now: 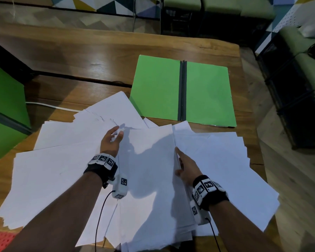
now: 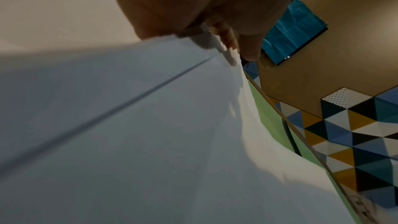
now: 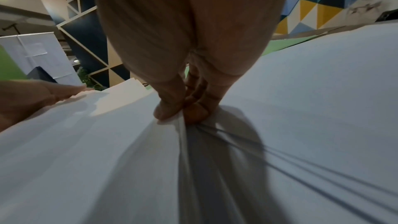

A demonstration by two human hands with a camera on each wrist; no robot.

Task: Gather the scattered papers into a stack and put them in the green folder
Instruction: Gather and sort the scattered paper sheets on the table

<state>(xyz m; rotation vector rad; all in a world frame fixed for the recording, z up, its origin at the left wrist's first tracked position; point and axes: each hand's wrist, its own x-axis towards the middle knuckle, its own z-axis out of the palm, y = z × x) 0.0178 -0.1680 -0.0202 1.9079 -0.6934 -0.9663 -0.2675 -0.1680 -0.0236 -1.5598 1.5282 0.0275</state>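
Observation:
Many white papers (image 1: 58, 171) lie fanned over the near half of the wooden table (image 1: 98, 57). The green folder (image 1: 156, 88) lies open and flat beyond them, right of centre, with a dark spine down its middle; one sheet overlaps its near left corner. My left hand (image 1: 117, 132) pinches the far edge of a middle bundle of sheets (image 2: 150, 125), thumb against curled fingers (image 2: 224, 37). My right hand (image 1: 178, 160) grips the same bundle's right edge (image 3: 129, 142), thumb on top and fingers (image 3: 196, 113) underneath. Loose sheets (image 1: 216, 160) spread out right of it.
A green panel (image 1: 5, 99) stands at the table's left edge, with a white cable (image 1: 49, 106) running from it. Black crates with green cushions (image 1: 298, 88) stand on the floor to the right. Something red and meshed (image 1: 0, 239) sits at the bottom left.

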